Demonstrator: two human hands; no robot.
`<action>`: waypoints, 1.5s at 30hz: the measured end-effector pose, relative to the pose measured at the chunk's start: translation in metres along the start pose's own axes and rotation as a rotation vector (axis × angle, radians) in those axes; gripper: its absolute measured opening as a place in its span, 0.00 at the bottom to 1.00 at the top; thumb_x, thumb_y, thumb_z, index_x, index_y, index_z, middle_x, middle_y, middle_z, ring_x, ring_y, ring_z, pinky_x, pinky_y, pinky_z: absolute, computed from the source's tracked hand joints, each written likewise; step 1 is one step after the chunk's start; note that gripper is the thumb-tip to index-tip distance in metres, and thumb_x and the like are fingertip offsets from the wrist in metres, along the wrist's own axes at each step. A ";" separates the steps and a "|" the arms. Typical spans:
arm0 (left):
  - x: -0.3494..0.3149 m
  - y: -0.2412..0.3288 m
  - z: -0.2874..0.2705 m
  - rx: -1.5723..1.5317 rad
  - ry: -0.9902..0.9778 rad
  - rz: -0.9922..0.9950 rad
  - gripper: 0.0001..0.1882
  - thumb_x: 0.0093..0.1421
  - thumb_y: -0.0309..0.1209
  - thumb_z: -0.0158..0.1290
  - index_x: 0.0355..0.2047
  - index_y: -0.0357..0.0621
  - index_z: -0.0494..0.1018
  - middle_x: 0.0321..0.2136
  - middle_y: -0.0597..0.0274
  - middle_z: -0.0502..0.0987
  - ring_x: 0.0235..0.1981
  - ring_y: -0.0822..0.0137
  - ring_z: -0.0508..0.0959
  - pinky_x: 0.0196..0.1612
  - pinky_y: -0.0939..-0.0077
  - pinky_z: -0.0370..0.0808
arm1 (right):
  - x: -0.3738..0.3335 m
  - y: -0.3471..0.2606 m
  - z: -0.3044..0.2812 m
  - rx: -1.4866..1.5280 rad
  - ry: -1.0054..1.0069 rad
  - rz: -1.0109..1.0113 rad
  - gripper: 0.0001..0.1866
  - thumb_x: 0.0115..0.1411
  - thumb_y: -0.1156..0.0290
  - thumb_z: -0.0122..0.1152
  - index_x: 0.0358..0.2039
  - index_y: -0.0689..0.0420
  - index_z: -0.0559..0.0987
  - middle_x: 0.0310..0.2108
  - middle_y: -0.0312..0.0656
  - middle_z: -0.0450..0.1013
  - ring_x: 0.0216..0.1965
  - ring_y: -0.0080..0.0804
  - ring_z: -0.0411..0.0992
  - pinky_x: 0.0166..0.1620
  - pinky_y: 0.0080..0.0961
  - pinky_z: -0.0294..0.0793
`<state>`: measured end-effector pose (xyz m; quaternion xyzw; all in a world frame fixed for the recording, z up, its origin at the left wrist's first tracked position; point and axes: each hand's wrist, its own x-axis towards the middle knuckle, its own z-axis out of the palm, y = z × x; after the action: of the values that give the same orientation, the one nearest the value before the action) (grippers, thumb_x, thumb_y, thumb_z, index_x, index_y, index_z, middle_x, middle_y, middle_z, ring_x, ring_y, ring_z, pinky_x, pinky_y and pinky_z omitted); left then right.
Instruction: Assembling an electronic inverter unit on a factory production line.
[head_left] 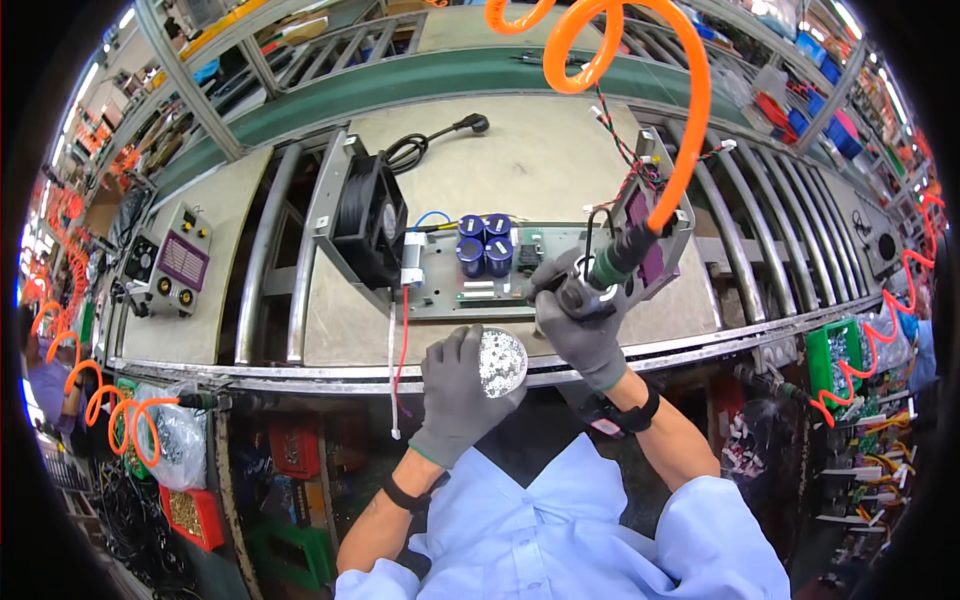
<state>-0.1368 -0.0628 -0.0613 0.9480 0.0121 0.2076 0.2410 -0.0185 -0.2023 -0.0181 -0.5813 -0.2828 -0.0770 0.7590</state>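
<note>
the driver point(600, 275), fed by an orange coiled hose point(680, 120), stands tilted over the right end of the chassis point(470, 285) on the counter point(540, 160). the right hand point(580, 320) is wrapped tight around its grip. the left hand point(455, 385), at the counter's near edge, is cupped, fingers curled around a heap of screws point(500, 360). four blue capacitors point(484, 243) sit mid-chassis; a black fan point(368, 220) stands at its left end.

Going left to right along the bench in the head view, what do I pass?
Grey control box with purple panel → black fan → blue capacitors → right hand gripping the air screwdriver → green parts bin.
</note>
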 end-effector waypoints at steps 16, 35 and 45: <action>-0.019 -0.008 0.017 -0.080 0.182 0.129 0.41 0.36 0.45 0.72 0.47 0.44 0.65 0.53 0.45 0.70 0.50 0.45 0.69 0.53 0.51 0.67 | -0.031 0.000 0.000 0.048 0.026 0.142 0.16 0.53 0.88 0.57 0.41 0.60 0.72 0.37 0.42 0.76 0.36 0.23 0.74 0.42 0.23 0.75; -0.011 -0.018 0.017 -0.038 0.107 0.095 0.40 0.39 0.50 0.70 0.48 0.37 0.70 0.52 0.44 0.70 0.47 0.47 0.72 0.49 0.52 0.70 | -0.009 -0.020 0.040 0.211 -0.066 0.241 0.19 0.53 0.89 0.57 0.45 0.61 0.71 0.38 0.41 0.74 0.37 0.23 0.73 0.40 0.23 0.76; -0.013 -0.022 0.020 -0.088 0.107 0.085 0.41 0.38 0.49 0.71 0.47 0.35 0.71 0.52 0.44 0.70 0.48 0.47 0.72 0.51 0.53 0.70 | -0.005 0.008 0.046 -0.004 -0.194 0.191 0.19 0.53 0.89 0.53 0.46 0.58 0.68 0.38 0.46 0.70 0.31 0.25 0.72 0.28 0.20 0.74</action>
<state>-0.1387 -0.0538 -0.0928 0.9236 -0.0244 0.2685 0.2724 -0.0342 -0.1582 -0.0202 -0.6117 -0.2980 0.0517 0.7310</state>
